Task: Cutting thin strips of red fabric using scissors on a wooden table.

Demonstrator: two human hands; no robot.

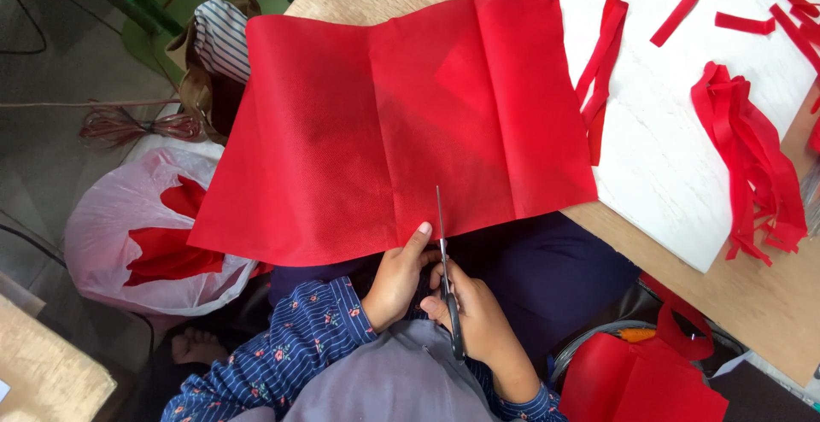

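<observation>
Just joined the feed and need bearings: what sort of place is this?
Probably a small craft or sewing workspace: scissors cutting a red fabric sheet, cut red strips on a white board, and a plastic bag of more red fabric.

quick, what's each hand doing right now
left hand: closed, pinching the red fabric sheet at its near edge
right hand: closed on the scissors

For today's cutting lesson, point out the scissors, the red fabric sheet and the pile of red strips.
scissors (441, 221): head view, on the blade.
red fabric sheet (384, 123): head view, its middle.
pile of red strips (752, 161): head view, the bundle's middle.
</observation>
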